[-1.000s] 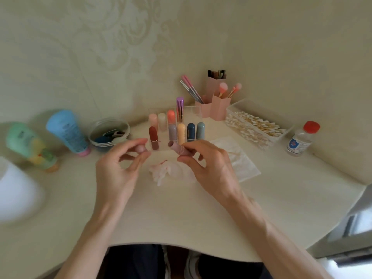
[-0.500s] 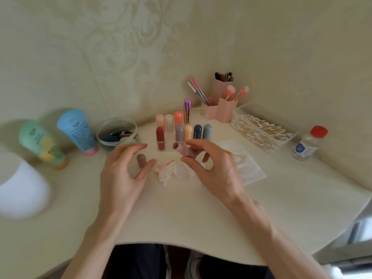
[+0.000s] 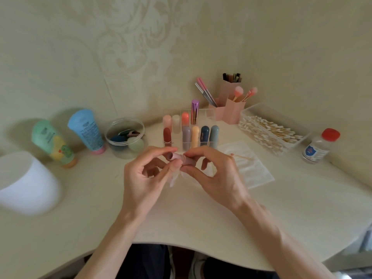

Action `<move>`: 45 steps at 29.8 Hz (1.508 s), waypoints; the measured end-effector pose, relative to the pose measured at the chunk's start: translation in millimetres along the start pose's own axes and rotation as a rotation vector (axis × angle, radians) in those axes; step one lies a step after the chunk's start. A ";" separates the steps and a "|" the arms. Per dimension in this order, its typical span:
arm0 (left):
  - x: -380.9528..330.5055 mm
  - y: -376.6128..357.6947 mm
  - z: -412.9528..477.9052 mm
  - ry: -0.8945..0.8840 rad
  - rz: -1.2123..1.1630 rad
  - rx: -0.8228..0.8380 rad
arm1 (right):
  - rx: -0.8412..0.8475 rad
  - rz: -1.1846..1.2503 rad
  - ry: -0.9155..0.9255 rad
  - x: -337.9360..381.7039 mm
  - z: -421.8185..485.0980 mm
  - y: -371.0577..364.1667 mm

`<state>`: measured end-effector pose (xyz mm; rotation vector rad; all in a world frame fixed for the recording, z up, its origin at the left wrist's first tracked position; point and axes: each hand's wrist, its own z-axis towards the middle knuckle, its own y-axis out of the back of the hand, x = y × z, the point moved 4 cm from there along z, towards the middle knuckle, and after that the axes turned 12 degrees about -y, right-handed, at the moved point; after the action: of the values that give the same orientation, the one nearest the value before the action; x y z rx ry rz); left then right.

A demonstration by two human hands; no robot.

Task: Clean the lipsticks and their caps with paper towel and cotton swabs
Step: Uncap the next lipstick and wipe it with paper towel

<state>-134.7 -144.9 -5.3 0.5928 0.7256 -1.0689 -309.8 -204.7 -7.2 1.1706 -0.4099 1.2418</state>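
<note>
Lipstick [image 3: 179,158], mauve tube, held over table [image 3: 181,218] centre, near the clear rack [image 3: 208,114] at 12 o'clock. Left hand [image 3: 145,178] pinches its left end between thumb and forefinger, other fingers loosely curled. Right hand [image 3: 219,176] pinches the right end the same way. Long axis runs roughly 9-to-3, left end tipped toward 10. That end looks dark; open mouth or not, cannot tell. Judged light, rigid, smooth plastic, a bit slippery. Best gripped on the barrel, off any soft colour. Crumpled paper towel [image 3: 173,179] lies under the hands.
</note>
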 end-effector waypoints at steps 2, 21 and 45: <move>3.7 2.4 -1.6 0.043 -0.024 -0.028 | 0.016 -0.006 0.004 -1.3 0.0 -2.1; -1.8 5.3 1.1 0.200 -0.254 -0.094 | 0.271 0.337 -0.187 -0.9 0.5 -10.0; 5.4 -0.3 -1.5 0.225 -0.251 0.102 | 0.275 0.397 -0.212 0.4 0.7 -4.7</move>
<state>-133.7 -146.9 -10.4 0.7306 0.9641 -1.2903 -305.4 -204.5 -8.7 1.5125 -0.6695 1.5562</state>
